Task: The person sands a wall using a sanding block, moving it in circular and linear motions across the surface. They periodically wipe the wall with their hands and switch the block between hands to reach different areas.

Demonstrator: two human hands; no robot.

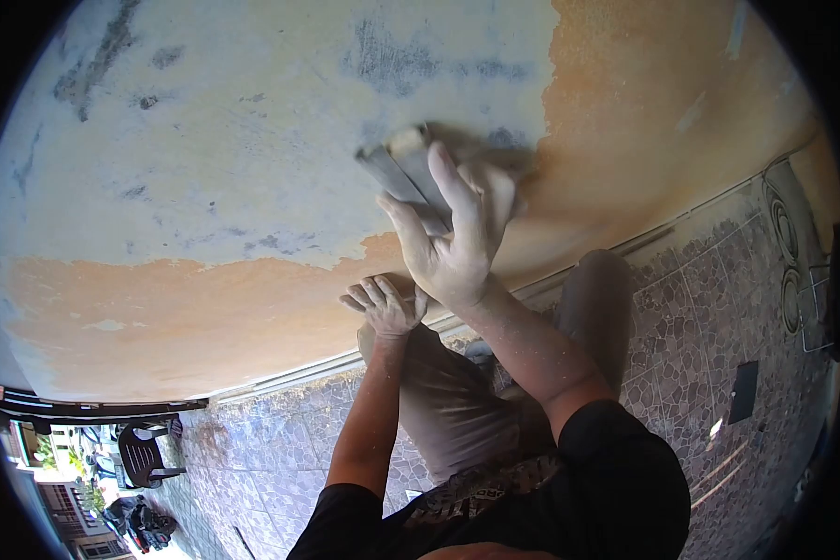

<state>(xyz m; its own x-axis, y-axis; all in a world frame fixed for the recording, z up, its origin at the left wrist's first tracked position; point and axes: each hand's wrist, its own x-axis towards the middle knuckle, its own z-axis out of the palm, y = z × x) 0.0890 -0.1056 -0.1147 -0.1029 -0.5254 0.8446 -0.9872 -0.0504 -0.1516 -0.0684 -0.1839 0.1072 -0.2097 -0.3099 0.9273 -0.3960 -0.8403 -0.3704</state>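
Note:
My right hand is raised against the wall, gripping what looks like a grey sanding block with a pale piece at its top end. The block lies against the wall, and its far side is blurred and partly hidden behind the fingers. Pale dust coats both hands. Lower down, my left hand is open, its fingers spread near the wall's lower part, just above my bent knee. It holds nothing that I can see.
Orange-tan paint borders the wall's pale, dark-stained patch. Stone-patterned floor tiles run along its foot. A dark flat piece lies at right, near coiled hose-like loops. A dark plastic chair and a motorcycle stand at lower left.

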